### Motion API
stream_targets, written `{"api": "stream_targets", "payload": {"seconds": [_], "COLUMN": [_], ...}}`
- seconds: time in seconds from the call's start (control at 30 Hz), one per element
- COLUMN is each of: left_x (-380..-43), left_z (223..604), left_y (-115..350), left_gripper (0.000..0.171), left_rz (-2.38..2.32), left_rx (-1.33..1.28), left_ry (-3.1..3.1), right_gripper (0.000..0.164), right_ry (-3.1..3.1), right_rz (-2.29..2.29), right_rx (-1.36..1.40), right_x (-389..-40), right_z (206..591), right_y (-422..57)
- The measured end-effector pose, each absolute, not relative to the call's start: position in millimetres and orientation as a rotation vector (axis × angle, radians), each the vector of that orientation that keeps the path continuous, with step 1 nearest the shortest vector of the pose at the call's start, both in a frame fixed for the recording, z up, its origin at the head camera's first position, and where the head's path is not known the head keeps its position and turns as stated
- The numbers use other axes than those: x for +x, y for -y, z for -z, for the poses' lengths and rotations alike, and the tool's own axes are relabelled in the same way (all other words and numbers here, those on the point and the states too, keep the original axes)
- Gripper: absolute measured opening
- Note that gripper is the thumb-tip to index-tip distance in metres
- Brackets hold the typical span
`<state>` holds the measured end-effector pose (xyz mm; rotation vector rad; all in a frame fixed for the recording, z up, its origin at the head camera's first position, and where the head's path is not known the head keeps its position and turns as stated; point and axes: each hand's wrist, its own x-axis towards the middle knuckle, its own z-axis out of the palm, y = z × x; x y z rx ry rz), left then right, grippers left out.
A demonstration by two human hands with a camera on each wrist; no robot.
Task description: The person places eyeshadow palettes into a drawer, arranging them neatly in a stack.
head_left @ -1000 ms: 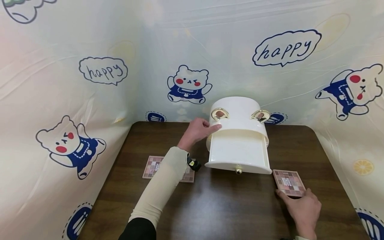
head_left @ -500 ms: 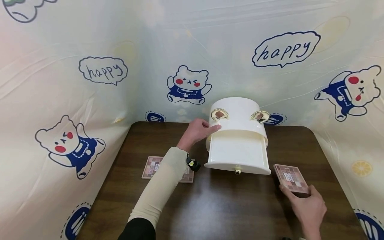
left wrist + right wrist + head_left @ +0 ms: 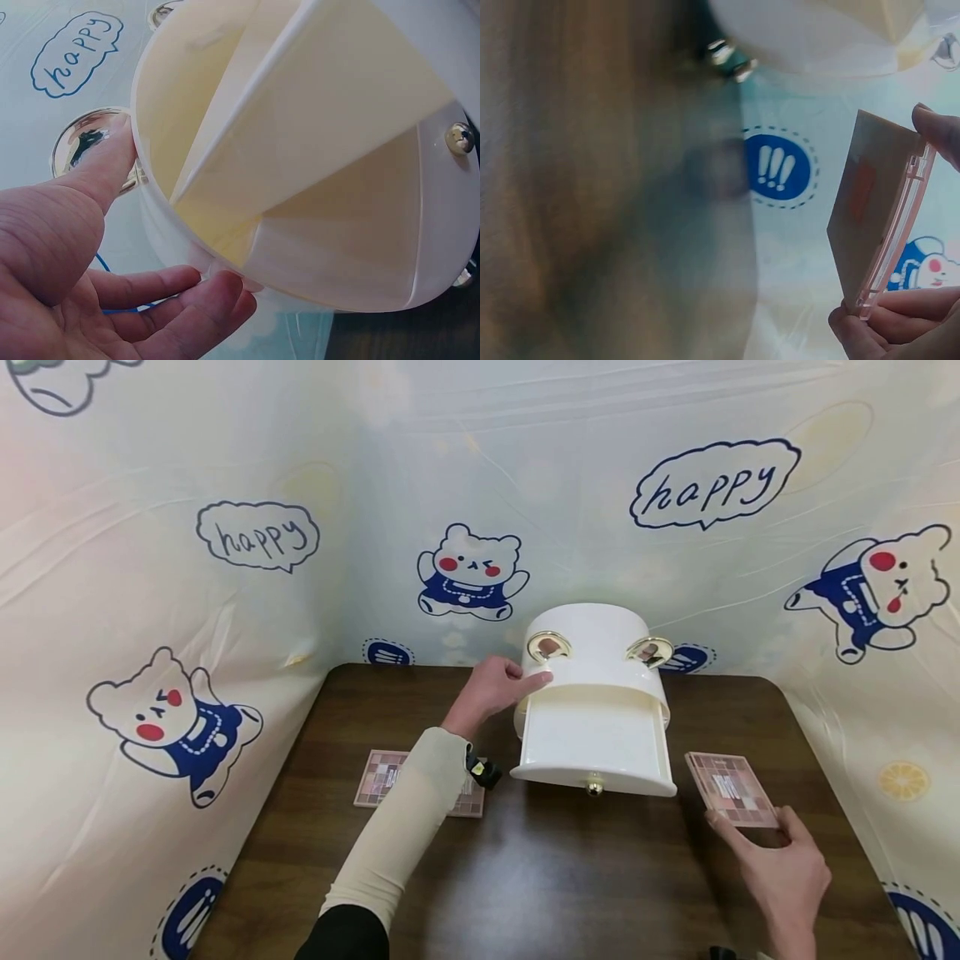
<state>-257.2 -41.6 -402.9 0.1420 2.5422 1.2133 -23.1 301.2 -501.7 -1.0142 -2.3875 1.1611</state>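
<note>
A white rounded storage box (image 3: 588, 643) with two gold-rimmed rings stands at the table's back. Its drawer (image 3: 596, 735) is pulled out, showing a gold knob (image 3: 595, 788) on the front. My left hand (image 3: 497, 687) grips the box's left side, thumb on the front edge and fingers round the outer wall (image 3: 169, 225). To the right of the drawer, my right hand (image 3: 783, 868) pinches a pink checkered makeup palette (image 3: 731, 789) by its near end, thumb and fingers on opposite edges. The right wrist view shows the palette's plain underside (image 3: 870, 202), raised off the table.
More pink checkered palette (image 3: 381, 778) lies on the brown table (image 3: 540, 877) at the left, partly hidden beneath my left forearm (image 3: 405, 818). A printed cloth (image 3: 360, 585) hangs close behind and along both sides of the table.
My right hand has lifted the palette off the table and moved it a little forward and right. My left hand and the box have stayed put.
</note>
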Motion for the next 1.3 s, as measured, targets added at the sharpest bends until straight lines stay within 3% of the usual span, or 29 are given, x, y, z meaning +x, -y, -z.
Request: {"api": "stream_targets", "payload": {"seconds": [0.67, 1.3], "left_x": [-256, -255], "left_z": [402, 404], "left_y": [41, 43], "left_gripper": [0.058, 0.059], "left_rz": [-1.208, -1.248], "left_rx": [0.119, 0.125], "left_ry": [-2.542, -2.528], "right_gripper": [0.097, 0.094], "right_ry": [2.304, 2.346], "right_rz": [-1.347, -1.418], "right_rx": [-1.036, -0.557], "right_x": [-23, -40], "right_z": [449, 421], "right_y": [-286, -265]}}
